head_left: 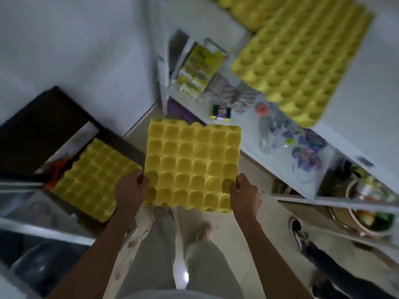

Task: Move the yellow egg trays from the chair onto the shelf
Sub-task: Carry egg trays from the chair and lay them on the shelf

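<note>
Hands, left hand (129, 190) and right hand (245, 192), clamp opposite edges of one yellow egg tray (191, 164), carried mid-air. Left of them, another tray (90, 178) waits on the dark chair (32, 130). Next, probably: lift up-right onto the shelf (280, 167) stack (300, 67).

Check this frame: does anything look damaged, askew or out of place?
The yellow moulded egg tray held in both hands has a ragged, notched far edge, which may be torn. A yellow tray on the white shelf juts past its front edge. Motion blur limits detail.
</note>
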Demonstrator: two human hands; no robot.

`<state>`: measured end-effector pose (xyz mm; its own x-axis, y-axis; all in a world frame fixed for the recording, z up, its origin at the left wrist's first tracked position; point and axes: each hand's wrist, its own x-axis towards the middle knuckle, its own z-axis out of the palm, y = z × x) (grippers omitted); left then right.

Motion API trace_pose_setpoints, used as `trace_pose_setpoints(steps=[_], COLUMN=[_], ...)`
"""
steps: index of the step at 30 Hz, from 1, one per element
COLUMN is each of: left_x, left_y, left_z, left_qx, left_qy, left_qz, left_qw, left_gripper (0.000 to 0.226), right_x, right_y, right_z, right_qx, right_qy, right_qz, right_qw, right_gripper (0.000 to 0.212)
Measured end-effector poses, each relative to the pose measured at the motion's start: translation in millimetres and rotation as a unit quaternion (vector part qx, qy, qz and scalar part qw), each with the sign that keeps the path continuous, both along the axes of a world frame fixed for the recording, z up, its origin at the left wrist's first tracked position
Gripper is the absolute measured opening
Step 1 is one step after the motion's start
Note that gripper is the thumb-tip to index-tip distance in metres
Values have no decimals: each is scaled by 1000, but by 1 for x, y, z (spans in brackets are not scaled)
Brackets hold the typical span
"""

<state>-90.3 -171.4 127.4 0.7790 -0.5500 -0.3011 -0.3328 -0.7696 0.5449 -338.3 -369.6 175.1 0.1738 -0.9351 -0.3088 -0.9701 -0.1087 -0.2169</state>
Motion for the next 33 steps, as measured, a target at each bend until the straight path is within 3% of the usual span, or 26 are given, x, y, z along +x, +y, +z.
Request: trace_pose_setpoints(steps=[5,10,12,15,17,19,25,31,33], left_x=[-79,-172,-209,-252,-275,-290,-299,-276,-267], left_y=[-45,-79,-92,-110,-126,-150,-246,-355,-395], left_z=[47,100,123,148,167,185,231,236,232], left_qx=[0,-26,-42,-62,-59,-76,-83,-88,-85], left_qy=[-44,-76,-71,-54,-29,-31,-43,-36,-20], left_qz=[-121,-196,-231,-267,-272,-279,-272,-296,-313], left_qw=[992,977,969,960,960,957,958,950,946], left_gripper=[10,12,13,34,20,8,16,35,31], right_x=[-123,-243,-286,-339,-366,-384,-396,-374,-363], right_y=[7,20,16,7,-5,-22,-95,-200,-243], right_z=[36,70,86,112,127,141,170,167,161], right_qx=[-22,-42,-60,-74,-88,-105,-131,-124,-112], right_qy=[-43,-121,-142,-134,-134,-155,-191,-188,-176], right_qz=[-91,-185,-205,-211,-210,-208,-198,-225,-237], right_qw=[995,974,967,966,964,960,953,948,949], right_gripper=[13,25,20,7,12,20,18,15,9])
